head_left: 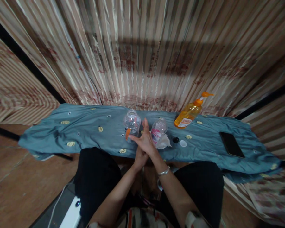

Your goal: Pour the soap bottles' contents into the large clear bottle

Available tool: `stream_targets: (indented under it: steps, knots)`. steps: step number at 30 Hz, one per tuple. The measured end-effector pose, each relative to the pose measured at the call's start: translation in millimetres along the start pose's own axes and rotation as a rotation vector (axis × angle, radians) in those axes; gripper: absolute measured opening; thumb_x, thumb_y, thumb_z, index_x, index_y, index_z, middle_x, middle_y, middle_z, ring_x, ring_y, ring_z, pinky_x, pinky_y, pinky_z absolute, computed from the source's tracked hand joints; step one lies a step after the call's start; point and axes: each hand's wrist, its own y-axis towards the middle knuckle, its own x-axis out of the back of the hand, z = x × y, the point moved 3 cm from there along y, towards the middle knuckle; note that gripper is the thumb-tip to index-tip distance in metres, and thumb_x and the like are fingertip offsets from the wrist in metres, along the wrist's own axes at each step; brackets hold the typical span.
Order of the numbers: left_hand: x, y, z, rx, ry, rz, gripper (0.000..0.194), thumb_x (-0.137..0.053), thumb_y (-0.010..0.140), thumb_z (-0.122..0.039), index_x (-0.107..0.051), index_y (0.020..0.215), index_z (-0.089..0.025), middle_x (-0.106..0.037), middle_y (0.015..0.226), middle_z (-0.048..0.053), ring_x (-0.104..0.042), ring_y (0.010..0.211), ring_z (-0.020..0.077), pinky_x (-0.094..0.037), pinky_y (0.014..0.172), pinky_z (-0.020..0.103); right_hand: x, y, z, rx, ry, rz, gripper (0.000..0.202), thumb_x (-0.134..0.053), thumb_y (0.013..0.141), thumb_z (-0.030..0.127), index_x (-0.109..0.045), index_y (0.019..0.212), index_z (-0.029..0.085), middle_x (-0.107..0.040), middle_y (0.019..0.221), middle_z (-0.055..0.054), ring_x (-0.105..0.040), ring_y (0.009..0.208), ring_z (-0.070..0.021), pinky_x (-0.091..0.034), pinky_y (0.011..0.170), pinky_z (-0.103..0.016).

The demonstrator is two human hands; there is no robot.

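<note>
My right hand [146, 139] has its fingers stretched out and its thumb pointing left. Beneath it, my left hand [141, 157] presses against its palm side, with the fingers mostly hidden. No held object shows between them. Just beyond my right thumb stands a clear, uncapped plastic bottle [132, 122] with an orange patch low on its front. Close by on the right is a second clear plastic bottle [158, 129] with a pink and white label, beside a crumpled white piece of paper or plastic [165, 142].
A black cap [175, 140] and a white round lid [183, 143] lie to the right. Behind them stands a pump bottle [188, 115] of orange liquid. A dark flat device [231, 144] rests near the right end of the blue-green cloth [85, 126]. Striped curtains [137, 57] hang behind.
</note>
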Motion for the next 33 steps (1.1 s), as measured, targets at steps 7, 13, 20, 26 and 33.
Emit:
stream_targets:
  steps: [7,13,20,26,33]
  knots:
    - [53.1,-15.0,55.6,-0.03,-0.525,0.108,0.056,-0.083,0.072,-0.045,-0.061,0.118,-0.021,-0.073,0.123,0.014,-0.072,0.12,0.0293,-0.054,0.11,0.05,-30.6,13.7,-21.6,-0.089,0.027,0.068,0.091,-0.089,0.077,0.042,-0.042,0.153,0.02,-0.063,0.144,-0.015,-0.066,0.126,-0.0332,-0.054,0.104,-0.051]
    - [74.5,-11.0,60.7,0.051,-0.567,0.02,0.07,-0.083,0.068,-0.064,-0.057,0.118,-0.022,-0.07,0.13,0.017,-0.074,0.117,0.0306,-0.054,0.109,0.051,-38.4,4.8,-35.6,-0.179,0.019,0.08,0.037,-0.068,0.099,0.035,-0.062,0.132,0.019,-0.066,0.132,-0.01,-0.07,0.109,-0.0266,-0.06,0.092,-0.049]
    - [110.5,-1.5,16.1,-0.201,-0.338,-0.161,0.081,-0.087,0.066,-0.056,-0.052,0.132,-0.027,-0.056,0.149,0.015,-0.05,0.146,0.0325,-0.041,0.123,0.051,-15.4,-21.7,-12.8,-0.177,0.092,0.134,0.039,-0.074,0.094,0.039,-0.065,0.125,0.018,-0.072,0.12,-0.009,-0.071,0.104,-0.0263,-0.059,0.092,-0.049]
    - [109.5,-17.3,-54.0,-0.351,-0.321,0.123,0.106,-0.095,0.054,-0.045,-0.046,0.146,-0.025,-0.064,0.139,0.014,-0.062,0.134,0.0332,-0.049,0.116,0.047,21.9,-68.0,23.3,-0.162,0.226,0.21,0.059,-0.09,0.062,0.035,-0.066,0.115,0.023,-0.079,0.103,-0.004,-0.074,0.096,-0.0308,-0.058,0.089,-0.045]
    - [75.7,-54.4,-78.8,-0.268,-0.327,0.378,0.078,-0.096,0.048,-0.04,-0.065,0.118,-0.022,-0.077,0.115,0.008,-0.072,0.112,0.0312,-0.058,0.101,0.043,70.1,-115.7,20.4,-0.264,0.467,0.142,0.061,-0.097,0.055,0.035,-0.074,0.11,0.025,-0.081,0.101,-0.003,-0.073,0.094,-0.0317,-0.056,0.09,-0.044]
